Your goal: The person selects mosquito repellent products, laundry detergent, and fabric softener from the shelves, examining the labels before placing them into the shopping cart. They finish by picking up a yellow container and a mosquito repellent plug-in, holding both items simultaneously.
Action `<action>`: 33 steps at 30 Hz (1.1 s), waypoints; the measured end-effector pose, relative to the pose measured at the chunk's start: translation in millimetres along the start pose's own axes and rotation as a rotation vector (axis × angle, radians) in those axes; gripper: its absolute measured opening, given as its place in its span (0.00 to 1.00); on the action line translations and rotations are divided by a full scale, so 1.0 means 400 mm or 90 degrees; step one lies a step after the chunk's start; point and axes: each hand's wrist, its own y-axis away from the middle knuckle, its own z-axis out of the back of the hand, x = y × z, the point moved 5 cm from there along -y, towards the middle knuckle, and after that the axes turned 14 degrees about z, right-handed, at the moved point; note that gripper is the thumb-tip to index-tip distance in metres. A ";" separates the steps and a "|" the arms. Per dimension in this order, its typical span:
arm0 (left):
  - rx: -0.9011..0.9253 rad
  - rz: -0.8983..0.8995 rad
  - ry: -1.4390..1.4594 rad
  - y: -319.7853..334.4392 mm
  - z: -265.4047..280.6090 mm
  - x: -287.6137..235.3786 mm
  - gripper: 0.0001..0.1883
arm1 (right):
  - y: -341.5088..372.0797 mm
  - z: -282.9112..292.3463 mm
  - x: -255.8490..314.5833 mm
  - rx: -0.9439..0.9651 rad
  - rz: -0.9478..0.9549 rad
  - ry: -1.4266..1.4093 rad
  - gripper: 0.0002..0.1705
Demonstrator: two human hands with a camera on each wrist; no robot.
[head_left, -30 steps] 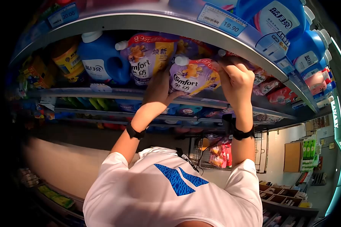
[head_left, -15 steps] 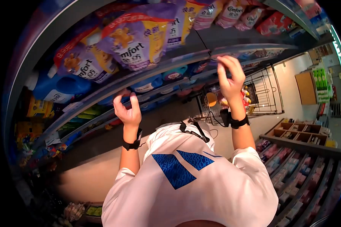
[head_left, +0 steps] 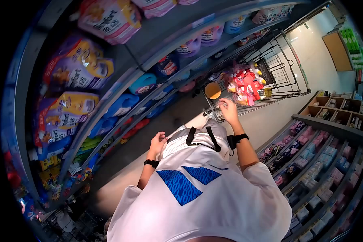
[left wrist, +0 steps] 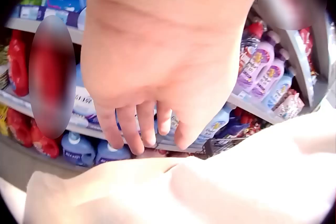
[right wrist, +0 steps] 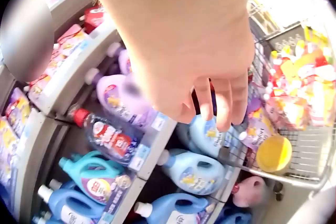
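Both hands are empty, fingers loosely bent. My left hand [head_left: 159, 143] hangs beside the waist of the white T-shirt [head_left: 149, 209]; in the left wrist view its fingers point down near the shirt's hem. Further forward, my right hand [head_left: 229, 109] is held at the near end of a wire shopping cart [right wrist: 310, 157]. Red and pink packs [head_left: 246, 82] fill part of the cart, beside a yellow-topped round tub [head_left: 213, 90]. A purple Comfort pouch [right wrist: 258, 128] lies next to the tub in the right wrist view. Purple-and-yellow Comfort pouches [head_left: 68, 117] stand on the shelf at the left.
Shelf tiers run along the left, with pink pouches [head_left: 109, 22], a teal bottle [head_left: 143, 84] and blue jugs [head_left: 123, 104]. Slanted racks of small packs [head_left: 310, 177] stand on the right, below a wooden compartment box [head_left: 334, 107]. Pale floor [head_left: 266, 129] lies between.
Both hands were at a purple Comfort pouch on the shelf, then let go and drew back. Now they are lowered near the body, and the view has turned toward the cart.
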 end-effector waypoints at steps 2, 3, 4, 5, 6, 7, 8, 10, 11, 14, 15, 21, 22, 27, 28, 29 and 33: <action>0.011 0.056 0.078 -0.021 -0.035 0.061 0.20 | 0.002 0.039 -0.089 -0.025 -0.092 -0.028 0.16; -0.006 0.083 0.076 -0.021 -0.049 0.078 0.20 | 0.006 0.056 -0.141 -0.046 -0.177 -0.048 0.16; -0.019 0.118 0.102 -0.024 -0.062 0.110 0.20 | 0.007 0.066 -0.198 -0.050 -0.179 0.035 0.16; -0.021 0.146 0.105 0.008 -0.075 0.074 0.20 | 0.003 0.059 -0.262 -0.049 -0.185 0.024 0.16; -0.027 0.157 0.120 0.030 -0.087 0.056 0.20 | -0.001 0.047 -0.332 -0.050 -0.224 0.011 0.16; -0.034 0.168 0.136 0.047 -0.098 0.048 0.20 | -0.003 0.024 -0.408 -0.050 -0.262 -0.002 0.16; -0.039 0.164 0.134 0.066 -0.114 0.029 0.20 | -0.020 -0.003 -0.453 -0.030 -0.275 -0.016 0.15; -0.051 0.194 0.135 0.107 -0.149 0.006 0.19 | -0.063 -0.044 -0.504 -0.046 -0.411 -0.183 0.15; -0.057 0.205 0.135 0.122 -0.165 0.003 0.19 | -0.076 -0.082 -0.527 -0.065 -0.541 -0.339 0.14; -0.056 0.208 0.182 0.177 -0.210 0.008 0.20 | -0.145 -0.171 -0.584 -0.079 -0.660 -0.478 0.18; -0.063 0.195 0.190 0.198 -0.222 0.006 0.20 | -0.169 -0.197 -0.596 -0.083 -0.695 -0.492 0.19; -0.163 0.290 0.200 0.339 -0.251 0.051 0.21 | -0.316 -0.359 -0.660 0.039 -0.647 -0.451 0.34; -0.168 0.302 0.203 0.358 -0.256 0.073 0.21 | -0.331 -0.370 -0.663 0.025 -0.663 -0.489 0.32; -0.170 0.337 0.191 0.409 -0.274 0.135 0.20 | -0.342 -0.427 -0.779 -0.043 -0.669 -0.344 0.18; -0.170 0.331 0.191 0.404 -0.273 0.128 0.20 | -0.338 -0.425 -0.778 -0.038 -0.635 -0.349 0.18; -0.169 0.327 0.189 0.404 -0.268 0.122 0.20 | -0.321 -0.424 -0.795 -0.035 -0.602 -0.354 0.19; -0.183 0.264 0.185 0.372 -0.247 0.137 0.20 | -0.283 -0.308 -0.637 -0.161 -0.441 -0.405 0.18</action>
